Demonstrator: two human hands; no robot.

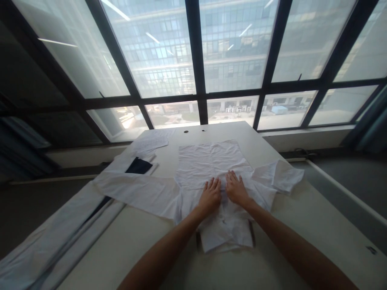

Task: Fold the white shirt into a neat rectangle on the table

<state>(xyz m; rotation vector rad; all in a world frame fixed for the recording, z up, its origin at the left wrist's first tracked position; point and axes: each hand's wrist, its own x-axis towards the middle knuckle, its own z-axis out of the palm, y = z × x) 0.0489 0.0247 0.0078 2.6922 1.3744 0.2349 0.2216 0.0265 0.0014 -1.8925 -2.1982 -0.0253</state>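
A white shirt [208,161] lies spread flat on a pale table [302,217], collar end toward me. One long sleeve stretches out to the left and a folded sleeve lies to the right. My left hand [210,195] rests flat on the shirt's middle with fingers stretched out. My right hand [237,188] lies flat beside it, fingers spread, almost touching the left one. Both hands press on the fabric and hold nothing.
Another white garment with a dark blue patch [139,166] lies at the table's left and hangs over the left edge. Large windows [193,60] with dark frames stand behind the table. Two small holes [186,131] mark the table's far edge.
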